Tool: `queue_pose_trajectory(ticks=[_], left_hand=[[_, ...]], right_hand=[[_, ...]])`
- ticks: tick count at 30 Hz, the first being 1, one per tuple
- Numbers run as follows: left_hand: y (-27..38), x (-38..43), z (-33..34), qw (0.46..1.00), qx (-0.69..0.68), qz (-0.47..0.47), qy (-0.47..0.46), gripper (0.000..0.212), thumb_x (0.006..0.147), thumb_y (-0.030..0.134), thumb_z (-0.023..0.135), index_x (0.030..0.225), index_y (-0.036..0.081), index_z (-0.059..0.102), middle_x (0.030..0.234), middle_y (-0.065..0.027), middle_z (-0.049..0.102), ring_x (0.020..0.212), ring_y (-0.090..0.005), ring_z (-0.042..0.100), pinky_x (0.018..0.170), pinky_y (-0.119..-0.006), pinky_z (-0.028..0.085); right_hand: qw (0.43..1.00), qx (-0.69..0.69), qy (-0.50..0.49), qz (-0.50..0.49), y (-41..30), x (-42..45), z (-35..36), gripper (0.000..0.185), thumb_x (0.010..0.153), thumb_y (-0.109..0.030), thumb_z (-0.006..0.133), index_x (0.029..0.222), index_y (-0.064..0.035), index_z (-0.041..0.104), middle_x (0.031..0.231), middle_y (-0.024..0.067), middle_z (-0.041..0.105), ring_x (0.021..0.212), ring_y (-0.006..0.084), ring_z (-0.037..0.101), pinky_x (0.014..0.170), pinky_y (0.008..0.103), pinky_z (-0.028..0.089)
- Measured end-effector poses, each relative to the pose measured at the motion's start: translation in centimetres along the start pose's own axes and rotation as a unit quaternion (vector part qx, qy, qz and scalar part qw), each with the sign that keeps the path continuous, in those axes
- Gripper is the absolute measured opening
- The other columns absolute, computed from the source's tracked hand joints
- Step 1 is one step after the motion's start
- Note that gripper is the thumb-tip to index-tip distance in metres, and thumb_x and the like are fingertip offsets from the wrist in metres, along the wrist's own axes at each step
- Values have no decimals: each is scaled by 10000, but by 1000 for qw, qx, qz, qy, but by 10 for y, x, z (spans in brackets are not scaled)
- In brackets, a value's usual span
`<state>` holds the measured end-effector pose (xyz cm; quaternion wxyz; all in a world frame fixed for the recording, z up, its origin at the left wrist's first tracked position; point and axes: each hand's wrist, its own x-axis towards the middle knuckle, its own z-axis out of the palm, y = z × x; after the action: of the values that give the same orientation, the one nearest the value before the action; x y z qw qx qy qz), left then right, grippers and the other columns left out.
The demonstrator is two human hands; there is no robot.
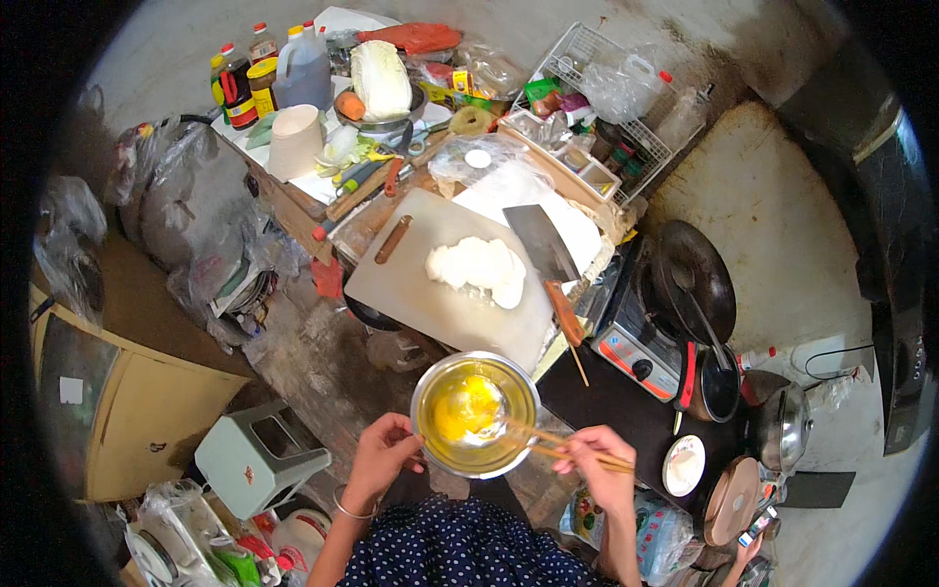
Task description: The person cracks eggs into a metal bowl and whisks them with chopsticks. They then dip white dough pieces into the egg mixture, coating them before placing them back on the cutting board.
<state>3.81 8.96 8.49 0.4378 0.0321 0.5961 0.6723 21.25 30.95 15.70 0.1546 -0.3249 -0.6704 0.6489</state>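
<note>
Before me is a stainless steel bowl [428,450] holding yellow beaten egg [468,407]. My left hand [387,449] grips its left rim between thumb and fingers. A pair of wooden chopsticks [550,445] is in my right hand [600,462], at the bowl's right side; their blurred tips reach into the egg. Beyond the bowl lies a pale cutting board [396,315] with a white, soft-looking food mass [477,268] on it. A cleaver [543,246] with a wooden handle rests at the board's right edge.
A gas stove [645,352] with a wok [693,282] stands at right, near a small saucepan [719,385] and a small plate [684,466]. Bottles, a napa cabbage [381,81] and a wire rack [645,147] are at the back. A stool [249,458] stands at left. Another person's hand [748,550] holds a phone, lower right.
</note>
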Motion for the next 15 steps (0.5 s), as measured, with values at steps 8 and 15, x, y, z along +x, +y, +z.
queue_pose_trajectory(ticks=[8, 15], left_hand=[[40, 18, -51, 991, -53, 73, 94, 88, 836, 58, 591, 898, 28, 537, 771, -38, 604, 640, -119, 610, 491, -233, 518], [82, 59, -56, 980, -48, 103, 166, 80, 861, 70, 580, 902, 14, 540, 782, -55, 615, 652, -140, 629, 536, -222, 514]], right_hand=[[995, 14, 3, -97, -26, 67, 87, 150, 879, -36, 562, 1004, 39, 595, 828, 107, 669, 763, 135, 649, 671, 235, 530], [989, 82, -74, -101, -29, 128, 119, 170, 876, -38, 561, 1023, 43, 585, 891, 114, 660, 801, 147, 645, 698, 235, 531]])
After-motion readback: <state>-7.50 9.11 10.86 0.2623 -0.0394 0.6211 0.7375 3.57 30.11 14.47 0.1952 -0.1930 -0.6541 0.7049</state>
